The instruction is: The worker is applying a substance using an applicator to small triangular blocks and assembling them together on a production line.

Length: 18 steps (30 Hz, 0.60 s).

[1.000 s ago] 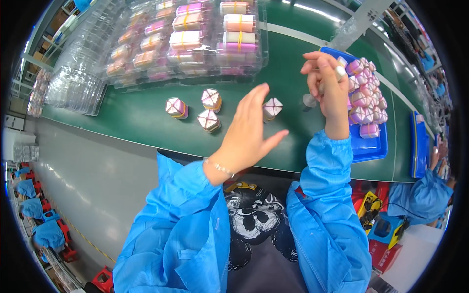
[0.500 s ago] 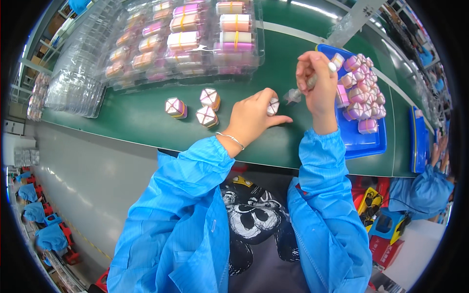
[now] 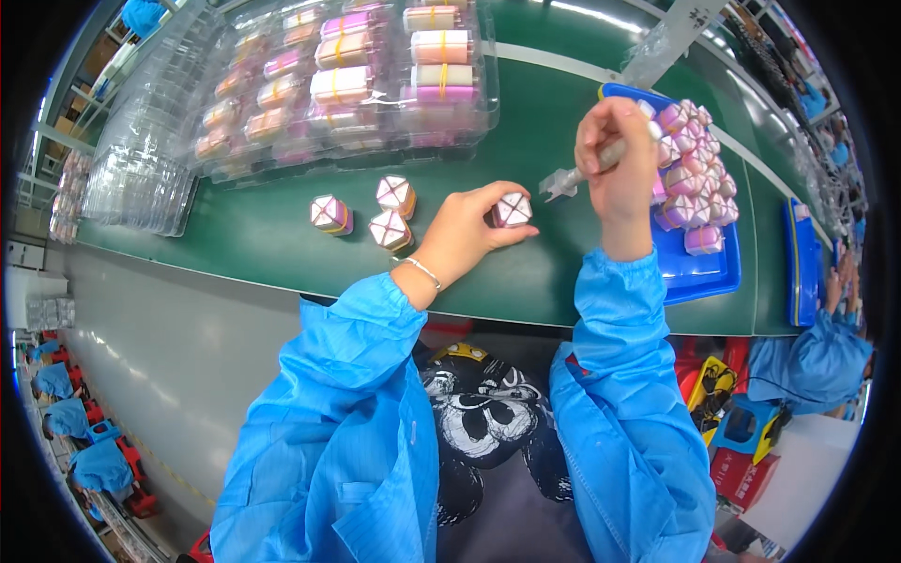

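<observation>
My left hand (image 3: 458, 233), a thin bracelet at its wrist, curls thumb and fingers round a small block (image 3: 512, 210) standing on the green table. The block's white top is crossed by dark red lines. Just right of it, my right hand (image 3: 615, 183) grips a pale, translucent stick-like tool (image 3: 563, 182), its flat, uneven tip pointing at the block but apart from it. The tool's exact kind cannot be made out. Left of my left hand stand three similar blocks: one alone (image 3: 331, 215) and two close together, a far one (image 3: 396, 194) and a near one (image 3: 389, 230).
A blue tray (image 3: 699, 280) on the right holds many pink-and-white blocks (image 3: 693, 183). At the back left, clear plastic trays (image 3: 469, 127) carry banded blocks, beside a stack of clear trays (image 3: 136, 188). A co-worker's blue sleeve (image 3: 812, 361) shows at far right.
My left hand has shifted a little left and nearer with the block, whose whole top now shows. My right hand has turned slightly, and more of the tool's tip is visible.
</observation>
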Motion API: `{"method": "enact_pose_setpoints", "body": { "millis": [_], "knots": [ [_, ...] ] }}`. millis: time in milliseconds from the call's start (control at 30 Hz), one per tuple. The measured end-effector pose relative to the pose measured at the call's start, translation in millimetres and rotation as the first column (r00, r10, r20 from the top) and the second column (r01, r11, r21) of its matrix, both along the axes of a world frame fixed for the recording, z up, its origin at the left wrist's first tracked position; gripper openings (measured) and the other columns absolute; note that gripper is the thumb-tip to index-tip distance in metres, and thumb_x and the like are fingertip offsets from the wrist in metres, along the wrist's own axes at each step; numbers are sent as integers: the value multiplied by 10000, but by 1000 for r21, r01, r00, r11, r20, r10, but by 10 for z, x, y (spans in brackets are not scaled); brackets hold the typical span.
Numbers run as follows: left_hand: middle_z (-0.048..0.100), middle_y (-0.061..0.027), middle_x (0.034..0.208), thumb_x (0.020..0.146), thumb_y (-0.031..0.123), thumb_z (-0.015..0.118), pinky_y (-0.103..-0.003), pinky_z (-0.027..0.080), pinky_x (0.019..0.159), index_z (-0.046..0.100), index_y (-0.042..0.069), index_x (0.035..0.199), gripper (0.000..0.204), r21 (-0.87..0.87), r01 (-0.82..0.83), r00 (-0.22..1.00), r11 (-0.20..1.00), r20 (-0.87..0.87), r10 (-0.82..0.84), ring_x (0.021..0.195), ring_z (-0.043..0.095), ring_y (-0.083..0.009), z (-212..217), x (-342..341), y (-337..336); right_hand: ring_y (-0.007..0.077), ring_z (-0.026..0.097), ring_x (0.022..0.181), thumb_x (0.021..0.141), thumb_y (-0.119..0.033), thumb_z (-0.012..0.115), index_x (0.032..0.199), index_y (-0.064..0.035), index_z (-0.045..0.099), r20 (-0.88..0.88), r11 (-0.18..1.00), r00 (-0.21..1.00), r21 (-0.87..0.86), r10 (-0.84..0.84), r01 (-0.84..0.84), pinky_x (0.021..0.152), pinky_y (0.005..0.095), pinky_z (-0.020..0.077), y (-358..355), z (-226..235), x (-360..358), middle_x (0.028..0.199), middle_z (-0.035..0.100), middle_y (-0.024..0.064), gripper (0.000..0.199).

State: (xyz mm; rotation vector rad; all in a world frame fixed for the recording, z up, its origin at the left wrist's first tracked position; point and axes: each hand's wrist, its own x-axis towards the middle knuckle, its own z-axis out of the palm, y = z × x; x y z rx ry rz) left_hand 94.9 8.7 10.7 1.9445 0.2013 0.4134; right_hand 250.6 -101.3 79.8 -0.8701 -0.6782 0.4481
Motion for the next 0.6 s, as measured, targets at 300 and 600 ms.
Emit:
{"method": "enact_pose_setpoints", "body": {
  "millis": [300,600],
  "knots": [
    [656,-77,761,720,270,852,-300,485,615,635,23,960,406,60,-14,999,998,33,12,651,589,-138,56,7,13,29,425,479,987,-249,523,870,-18,635,213,979,966,-172,146,-110,413,188,282,242,267,-464,618,549,-1,282],
    [667,-143,790,712,291,842,-362,515,650,651,62,1011,422,87,-25,1000,996,18,23,698,654,-300,61,-6,-2,18,411,500,963,-225,566,813,-14,631,225,942,936,-264,271,-209,437,192,291,219,282,-517,591,513,-20,266]
  ]
}}
